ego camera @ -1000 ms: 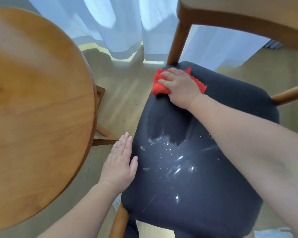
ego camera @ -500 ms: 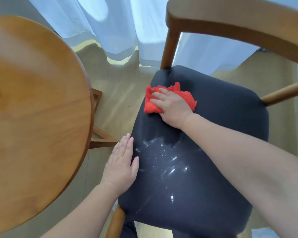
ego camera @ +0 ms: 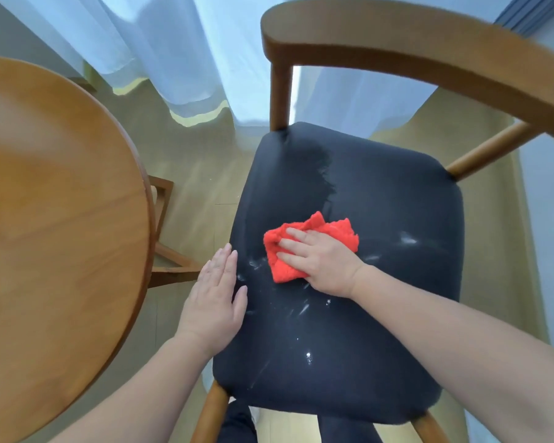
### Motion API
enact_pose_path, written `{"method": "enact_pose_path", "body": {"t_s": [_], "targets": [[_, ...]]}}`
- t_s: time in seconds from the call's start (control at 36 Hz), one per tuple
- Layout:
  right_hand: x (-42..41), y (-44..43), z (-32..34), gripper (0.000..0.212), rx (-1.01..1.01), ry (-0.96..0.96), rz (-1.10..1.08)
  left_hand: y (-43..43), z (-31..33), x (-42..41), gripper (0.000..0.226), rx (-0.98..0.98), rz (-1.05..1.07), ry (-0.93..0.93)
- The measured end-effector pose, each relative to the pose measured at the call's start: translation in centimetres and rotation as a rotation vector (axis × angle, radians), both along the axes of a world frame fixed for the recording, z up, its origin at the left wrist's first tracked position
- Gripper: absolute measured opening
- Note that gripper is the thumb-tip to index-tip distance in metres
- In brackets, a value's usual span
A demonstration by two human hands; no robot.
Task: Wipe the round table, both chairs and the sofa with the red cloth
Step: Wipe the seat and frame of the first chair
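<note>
A wooden chair with a dark padded seat (ego camera: 381, 193) fills the middle of the view, its curved backrest (ego camera: 397, 36) at the top. White powdery streaks (ego camera: 304, 308) mark the seat's centre and front. My right hand (ego camera: 323, 263) presses the crumpled red cloth (ego camera: 280, 251) flat on the seat with straight fingers. My left hand (ego camera: 215, 302) lies flat, fingers straight, against the seat's left edge. The round wooden table (ego camera: 55, 219) stands at the left.
White curtains (ego camera: 179, 52) hang behind the chair and table down to a pale wooden floor (ego camera: 199, 174). The table's wooden base (ego camera: 167, 251) shows in the narrow gap between table and chair. A grey wall strip (ego camera: 547, 203) runs along the right.
My right hand has dragged the red cloth from the seat's back left corner toward the centre, onto the white streaks. The left hand has stayed at the seat's edge.
</note>
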State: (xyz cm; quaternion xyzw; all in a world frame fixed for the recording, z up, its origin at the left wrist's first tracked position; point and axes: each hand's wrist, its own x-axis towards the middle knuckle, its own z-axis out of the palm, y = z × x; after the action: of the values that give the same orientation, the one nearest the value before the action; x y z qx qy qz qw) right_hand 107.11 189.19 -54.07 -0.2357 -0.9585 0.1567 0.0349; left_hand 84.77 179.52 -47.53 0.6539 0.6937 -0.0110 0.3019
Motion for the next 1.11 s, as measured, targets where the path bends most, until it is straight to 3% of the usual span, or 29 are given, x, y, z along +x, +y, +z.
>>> {"method": "enact_pose_path", "body": {"t_s": [0.25,0.64,0.81,0.92,1.11], "targets": [[0.1,0.2,0.6,0.061,0.042,-0.166,-0.058,0.5,-0.3,1.0,0.058,0.02,-0.035,0.012],[4.7,-2.1,-0.5,0.06,0.145,-0.088,-0.425,1.7,0.0,2.4,0.064,0.031,-0.143,0.046],[10.6,-3.5,-0.4,0.059,0.104,-0.179,-0.72,2.8,0.4,3.2,0.073,0.037,-0.25,0.055],[14.1,-4.4,0.0,0.06,0.061,-0.227,-1.013,4.3,1.6,3.6,0.06,0.051,-0.291,0.059],[14.0,-3.3,0.9,0.068,-0.143,-0.234,-1.423,5.1,2.3,4.3,0.06,0.012,-0.328,0.103]]}}
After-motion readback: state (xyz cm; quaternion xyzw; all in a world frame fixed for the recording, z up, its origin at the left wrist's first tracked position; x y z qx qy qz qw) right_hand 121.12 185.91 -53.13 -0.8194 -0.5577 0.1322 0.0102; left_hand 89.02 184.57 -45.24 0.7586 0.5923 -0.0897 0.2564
